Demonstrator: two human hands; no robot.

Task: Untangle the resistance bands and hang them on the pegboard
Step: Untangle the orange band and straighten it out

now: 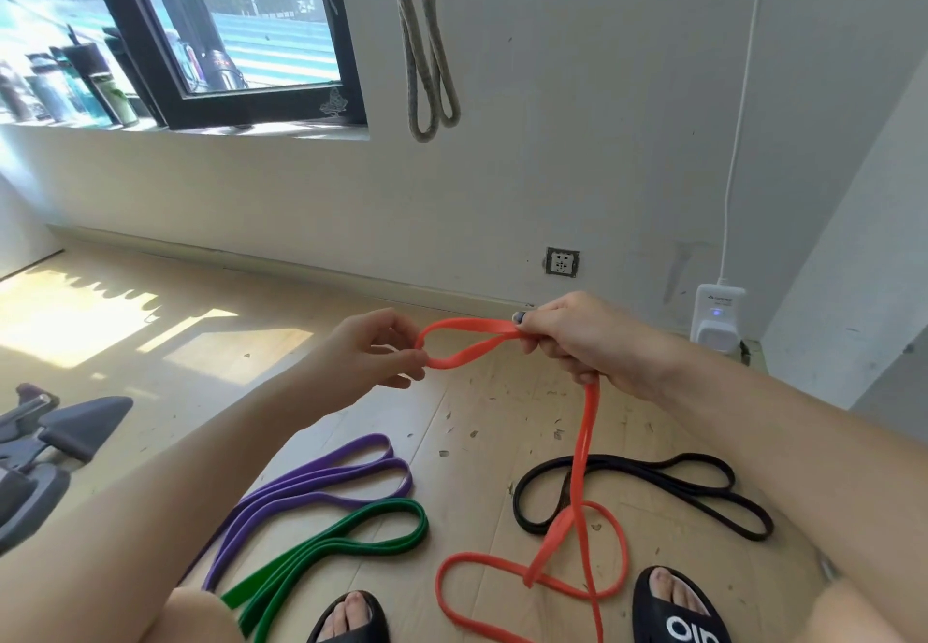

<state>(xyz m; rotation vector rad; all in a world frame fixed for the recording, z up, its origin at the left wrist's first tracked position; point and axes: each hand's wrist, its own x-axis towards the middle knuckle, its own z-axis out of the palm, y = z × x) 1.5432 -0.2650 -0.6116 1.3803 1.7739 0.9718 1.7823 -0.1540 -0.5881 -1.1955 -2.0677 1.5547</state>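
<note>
We've got the orange band [582,446] up off the floor. Right hand [582,346] is fisted around it, both strands pinched where the top loop closes; left hand [376,349] has thumb and fingertips closed on the far end of that loop. Below the right fist one strand drops to the wooden floor [150,321], where the rest crosses itself in a loose knot between our black slides [678,610].

Other bands all lie on the floor: purple band [321,484] and green band [326,542] folded side by side to the left, apart from the orange; black band [648,492] to the right, with the orange strand crossing over its left loop. A grey band [427,65] hangs on the wall above — no pegboard or hook visible, top is cropped.

Risks:
- Pulling the top loop wider probably cinches the lower knot instead of freeing it — the crossing needs feeding through first.
- Lifting may drag the black band along if they're actually threaded; can't tell, may just be overlap.
- Slack sits close to our right foot — could be stepped on mid-pull, and the band would snap back.

Text: white letters on the right slide, cut off, roughly "olo". Logo on the white plug-in box [718,313] by the wall is too small to read.
</note>
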